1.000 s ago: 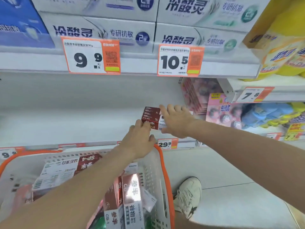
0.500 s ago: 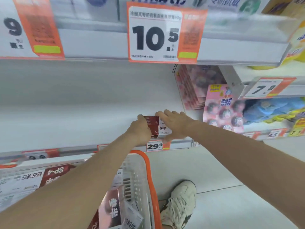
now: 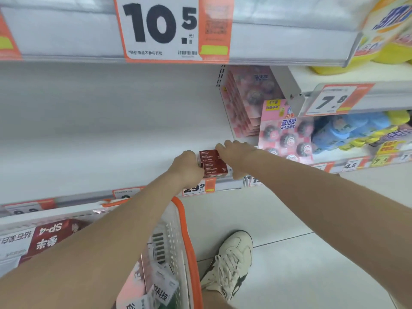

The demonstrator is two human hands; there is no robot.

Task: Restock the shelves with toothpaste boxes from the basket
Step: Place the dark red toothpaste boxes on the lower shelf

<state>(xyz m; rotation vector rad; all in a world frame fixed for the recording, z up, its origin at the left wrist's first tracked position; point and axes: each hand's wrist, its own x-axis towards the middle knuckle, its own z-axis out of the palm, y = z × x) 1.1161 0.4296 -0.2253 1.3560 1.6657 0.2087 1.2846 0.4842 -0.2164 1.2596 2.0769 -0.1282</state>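
Left hand (image 3: 186, 167) grips the two stacked dark-red toothpaste boxes (image 3: 213, 162) at the shelf (image 3: 107, 168) front above the 29.9 price tag (image 3: 197, 188), right hand (image 3: 239, 156) pressed flat alongside; recommend squaring them flush before release.

We record a white upper shelf (image 3: 278, 41) whose front rail carries an orange-and-white price tag (image 3: 160, 27) reading 10.5. Below it stands a plain white back panel (image 3: 100, 112), evenly and softly lit. The floor (image 3: 312, 264) is pale grey tile with one dark joint line (image 3: 283, 239). To the right, an adjoining shelf (image 3: 390, 92) bears a 7.8 tag (image 3: 332, 100), with yellow bags (image 3: 390, 36) above it and pink packs (image 3: 285, 130) and blue packs (image 3: 352, 128) below.
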